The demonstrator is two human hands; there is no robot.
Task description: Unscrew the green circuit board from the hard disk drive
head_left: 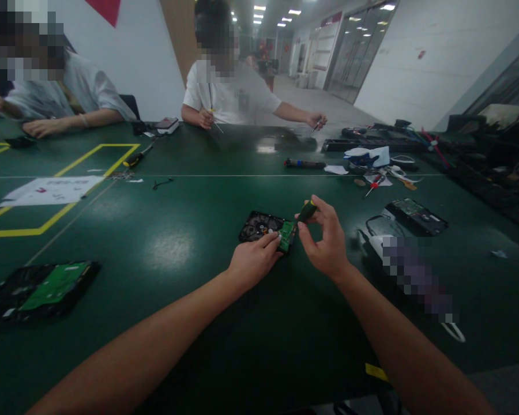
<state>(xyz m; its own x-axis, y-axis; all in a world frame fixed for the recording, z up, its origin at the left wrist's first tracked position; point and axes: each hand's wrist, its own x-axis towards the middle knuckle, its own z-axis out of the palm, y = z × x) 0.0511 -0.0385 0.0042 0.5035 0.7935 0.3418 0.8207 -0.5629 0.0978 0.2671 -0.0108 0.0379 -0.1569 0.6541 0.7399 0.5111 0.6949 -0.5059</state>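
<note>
A black hard drive [259, 223] lies on the green table, its underside with a green circuit board [286, 233] facing up. My left hand [259, 256] grips the drive's near edge, with fingers resting on the board. In my right hand [326, 239] is a screwdriver [307, 212] with a dark green and yellow handle, pinched between thumb and fingers. It tilts down to the left, and its tip is at the board's right side. Whether the tip sits in a screw is too small to tell.
Another hard drive [38, 291] lies at left, and a third [417, 216] at right beside a partly blurred pouch [419, 276]. Screwdrivers [138, 155], paper [52, 190] and cables lie farther back. Two people sit across the table [190, 334].
</note>
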